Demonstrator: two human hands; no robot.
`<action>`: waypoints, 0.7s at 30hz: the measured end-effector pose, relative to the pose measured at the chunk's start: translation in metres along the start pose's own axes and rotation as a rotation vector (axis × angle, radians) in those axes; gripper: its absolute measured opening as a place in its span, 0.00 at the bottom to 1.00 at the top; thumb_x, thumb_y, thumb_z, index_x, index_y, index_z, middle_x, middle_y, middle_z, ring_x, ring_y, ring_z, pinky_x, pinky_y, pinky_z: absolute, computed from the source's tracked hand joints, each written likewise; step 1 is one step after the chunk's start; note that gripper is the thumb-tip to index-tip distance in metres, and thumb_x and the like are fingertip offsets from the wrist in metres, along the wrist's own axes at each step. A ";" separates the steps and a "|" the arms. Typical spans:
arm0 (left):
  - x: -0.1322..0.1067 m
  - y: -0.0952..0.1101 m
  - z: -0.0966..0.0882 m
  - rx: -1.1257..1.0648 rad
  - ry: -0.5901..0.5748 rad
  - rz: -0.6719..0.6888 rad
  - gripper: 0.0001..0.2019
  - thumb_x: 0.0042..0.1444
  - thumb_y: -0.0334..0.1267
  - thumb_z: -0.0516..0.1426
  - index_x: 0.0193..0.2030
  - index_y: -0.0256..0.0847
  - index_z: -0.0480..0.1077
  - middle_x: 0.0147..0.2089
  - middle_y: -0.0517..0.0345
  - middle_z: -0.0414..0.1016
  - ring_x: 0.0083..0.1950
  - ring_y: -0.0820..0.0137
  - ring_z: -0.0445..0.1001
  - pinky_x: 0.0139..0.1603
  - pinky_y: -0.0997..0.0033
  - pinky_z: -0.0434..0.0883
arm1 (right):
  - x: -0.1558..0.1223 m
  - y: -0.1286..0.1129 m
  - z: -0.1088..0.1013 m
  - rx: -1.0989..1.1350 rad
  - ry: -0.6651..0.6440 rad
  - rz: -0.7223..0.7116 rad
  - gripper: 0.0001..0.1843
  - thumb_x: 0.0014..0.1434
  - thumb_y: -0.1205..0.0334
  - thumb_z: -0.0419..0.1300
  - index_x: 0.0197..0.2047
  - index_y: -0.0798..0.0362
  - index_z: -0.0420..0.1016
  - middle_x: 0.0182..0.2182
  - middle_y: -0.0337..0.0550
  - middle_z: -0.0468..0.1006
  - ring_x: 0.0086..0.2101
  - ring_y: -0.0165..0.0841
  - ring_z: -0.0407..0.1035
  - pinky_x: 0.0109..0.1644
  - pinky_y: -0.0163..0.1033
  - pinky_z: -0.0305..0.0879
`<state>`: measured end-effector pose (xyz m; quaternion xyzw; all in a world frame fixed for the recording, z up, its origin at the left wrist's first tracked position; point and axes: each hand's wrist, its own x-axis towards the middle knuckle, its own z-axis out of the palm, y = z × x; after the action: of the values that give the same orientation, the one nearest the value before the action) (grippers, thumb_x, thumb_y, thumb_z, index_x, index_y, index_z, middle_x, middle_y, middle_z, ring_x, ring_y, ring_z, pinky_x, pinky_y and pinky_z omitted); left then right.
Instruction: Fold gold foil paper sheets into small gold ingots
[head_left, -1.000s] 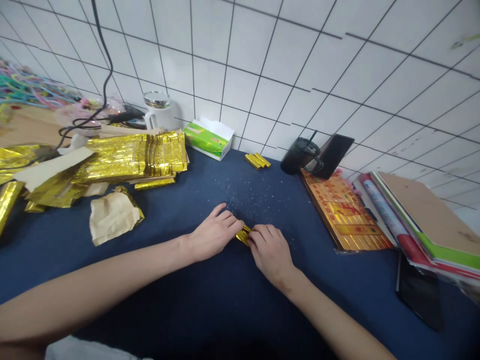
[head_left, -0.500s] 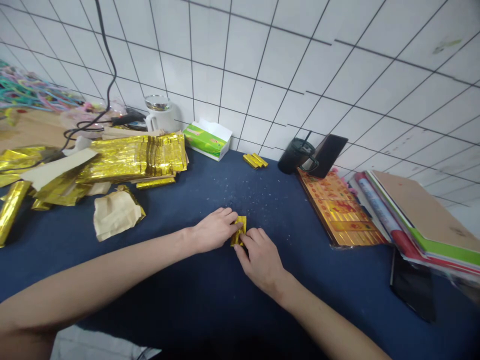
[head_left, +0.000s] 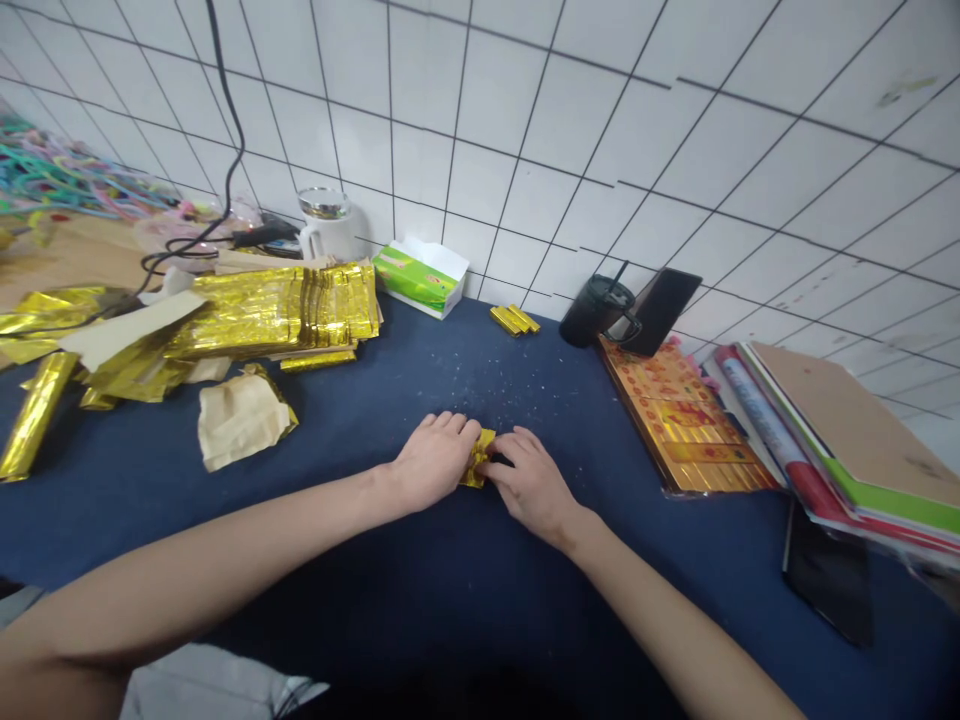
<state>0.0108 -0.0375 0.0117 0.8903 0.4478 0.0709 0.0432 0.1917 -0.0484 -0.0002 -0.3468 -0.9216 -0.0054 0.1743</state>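
Observation:
A small piece of gold foil paper lies on the dark blue tabletop, partly covered by my fingers. My left hand holds its left side, fingers bent and pressed down on it. On the other side, my right hand grips the right edge between thumb and forefinger. The foil looks creased, though much of its shape is hidden. Several small folded gold foil strips rest near the wall, beyond both hands. To the left is a crumpled foil sheet, its pale paper back facing up.
A stack of gold foil paper lies at left, near a green tissue pack and a white mug. Rightward stand a black cup, a propped phone, an orange printed pack and a pile of folders.
My right fingertips have shifted from on top of the foil paper to a pinch at its right edge. The left hand covers a bit more of it. The view has shifted slightly.

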 end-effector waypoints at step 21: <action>-0.019 -0.013 -0.015 -0.191 -0.148 0.066 0.07 0.55 0.35 0.54 0.40 0.38 0.69 0.36 0.56 0.65 0.32 0.70 0.70 0.32 0.72 0.67 | 0.001 0.012 0.002 0.277 -0.013 0.052 0.09 0.58 0.70 0.54 0.39 0.52 0.73 0.36 0.45 0.72 0.38 0.34 0.64 0.43 0.43 0.65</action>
<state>-0.0125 -0.0448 0.0228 0.8992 0.4050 0.0486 0.1583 0.1979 -0.0388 -0.0035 -0.3433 -0.9053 0.1286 0.2145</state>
